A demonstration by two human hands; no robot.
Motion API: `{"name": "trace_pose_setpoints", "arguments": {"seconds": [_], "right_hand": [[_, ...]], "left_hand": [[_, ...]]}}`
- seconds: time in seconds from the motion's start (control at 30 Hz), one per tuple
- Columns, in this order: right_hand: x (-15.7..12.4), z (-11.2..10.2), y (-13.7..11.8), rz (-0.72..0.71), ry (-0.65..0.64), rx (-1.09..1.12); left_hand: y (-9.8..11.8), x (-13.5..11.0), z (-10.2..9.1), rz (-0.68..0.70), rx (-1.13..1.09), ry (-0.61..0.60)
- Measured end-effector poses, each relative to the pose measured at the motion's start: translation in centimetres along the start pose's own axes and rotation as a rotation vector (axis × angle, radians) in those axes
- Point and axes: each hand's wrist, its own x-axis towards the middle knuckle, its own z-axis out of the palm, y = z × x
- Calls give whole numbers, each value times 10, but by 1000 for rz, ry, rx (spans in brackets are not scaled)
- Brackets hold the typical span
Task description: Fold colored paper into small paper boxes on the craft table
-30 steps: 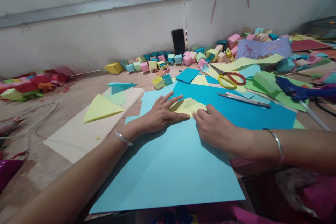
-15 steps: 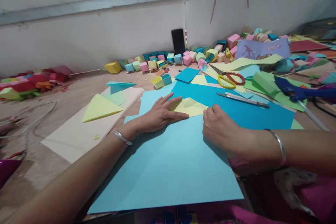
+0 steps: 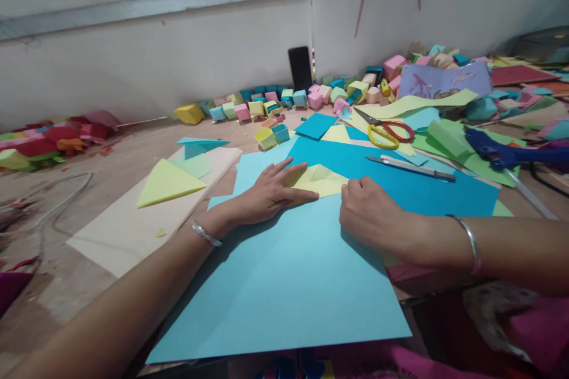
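creased pale-yellow triangular paper (image 3: 328, 181) looks part-folded imo, remaining folds unclear, left hand (image 3: 269, 190) splayed over its left end, right hand (image 3: 368, 211) curled at its right corner, can't tell if pinching.

We see soft, rather dim light, with shadows on the pale blue sheet (image 3: 275, 290) along the near side of the left hand (image 3: 268, 192) and right hand (image 3: 372, 213). Fine detail looks smeared toward the edges.

Pale yellow paper (image 3: 324, 180), folded, creased, lying low with its peak away from the wearer and its long straight edge nearer, left end hidden, where light blue sheet (image 3: 284, 284) meets darker blue sheet (image 3: 413, 192).
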Motion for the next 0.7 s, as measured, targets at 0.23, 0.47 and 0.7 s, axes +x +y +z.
{"name": "trace_pose_setpoints", "arguments": {"seconds": [0.23,0.47,0.7], "right_hand": [[0,-3,-1,-65,25,70],[3,-8,4,105,27,64],[12,3,0,-113,276,118]], "left_hand": [[2,0,-2,-12,-27,-9],[0,0,0,-16,-20,-22],[11,-1,-5,9,141,67]]}}
